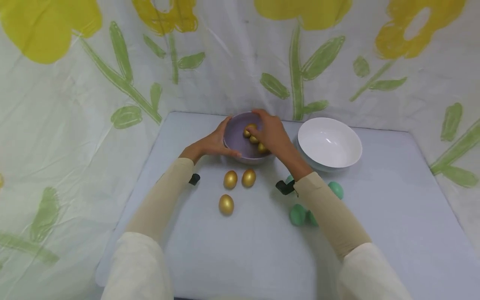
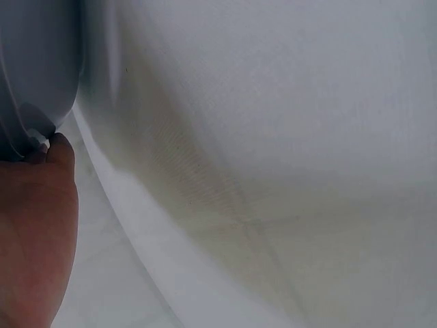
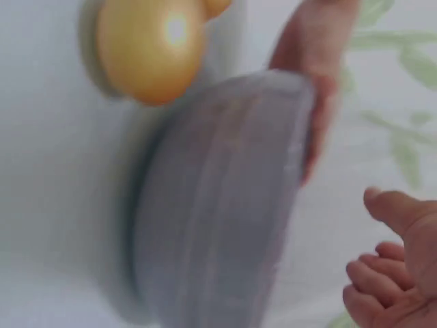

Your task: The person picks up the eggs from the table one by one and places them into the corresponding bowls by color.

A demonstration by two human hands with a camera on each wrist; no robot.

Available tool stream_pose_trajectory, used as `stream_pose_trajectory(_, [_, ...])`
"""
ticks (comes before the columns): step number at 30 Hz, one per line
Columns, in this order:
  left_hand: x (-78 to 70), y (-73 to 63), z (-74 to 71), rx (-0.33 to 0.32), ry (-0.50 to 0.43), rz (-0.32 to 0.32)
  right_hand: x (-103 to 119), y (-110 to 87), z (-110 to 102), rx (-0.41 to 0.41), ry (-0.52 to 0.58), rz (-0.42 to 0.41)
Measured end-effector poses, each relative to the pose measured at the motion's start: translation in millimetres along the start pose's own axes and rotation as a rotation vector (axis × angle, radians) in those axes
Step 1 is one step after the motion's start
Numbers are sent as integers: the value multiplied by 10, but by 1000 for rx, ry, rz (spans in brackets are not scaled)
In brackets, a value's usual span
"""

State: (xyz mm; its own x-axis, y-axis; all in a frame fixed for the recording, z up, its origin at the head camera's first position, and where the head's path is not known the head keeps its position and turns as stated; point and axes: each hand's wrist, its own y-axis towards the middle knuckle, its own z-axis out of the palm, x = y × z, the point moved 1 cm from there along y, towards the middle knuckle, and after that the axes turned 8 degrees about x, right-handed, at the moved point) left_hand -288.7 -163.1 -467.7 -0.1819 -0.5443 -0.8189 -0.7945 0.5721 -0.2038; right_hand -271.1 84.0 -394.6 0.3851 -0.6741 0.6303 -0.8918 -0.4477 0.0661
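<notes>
A purple bowl stands near the far edge of the table, with several gold eggs inside. My left hand grips its left side, thumb along the near rim. In the left wrist view, that hand meets the edge of the bowl. Over the bowl's right part hovers my right hand. The right wrist view shows this hand with loosely bent fingers and nothing in them, apart from the bowl. Three gold eggs lie on the table in front.
A white bowl stands to the right of the purple one. Several green eggs lie around and partly behind my right forearm. The white table meets a flower-patterned sheet along its far edge.
</notes>
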Motion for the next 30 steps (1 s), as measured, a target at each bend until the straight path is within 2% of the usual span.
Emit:
stream_pose_trajectory(3, [3, -11, 4, 3, 3, -1, 96, -152, -45, -6, 18, -97])
stream_pose_trajectory(6, [14, -10, 1, 3, 12, 14, 212, -355, -52, 14, 53, -265])
stream_pose_trajectory(9, [22, -7, -8, -2, 19, 46, 325, -581, 12, 84, 78, -438])
stream_pose_trajectory(12, [23, -10, -26, -11, 35, 69, 425, -813, 151, 186, 120, -515])
stream_pose_trajectory(14, [19, -17, -35, -13, 35, 56, 484, -950, 270, 266, 158, -519])
stream_pose_trajectory(18, [3, -26, -46, -19, 37, 11, 531, -1140, 547, 398, 187, -472])
stream_pose_trajectory(22, [-11, -21, -37, -19, 22, -8, 496, -1273, 785, 500, 152, -399])
stream_pose_trajectory(26, [-28, -22, -17, -5, 5, -22, 454, -1358, 950, 541, 74, -374])
stream_pose_trajectory(30, [-30, -12, 2, 0, 3, -31, 431, -1401, 1047, 505, 30, -365])
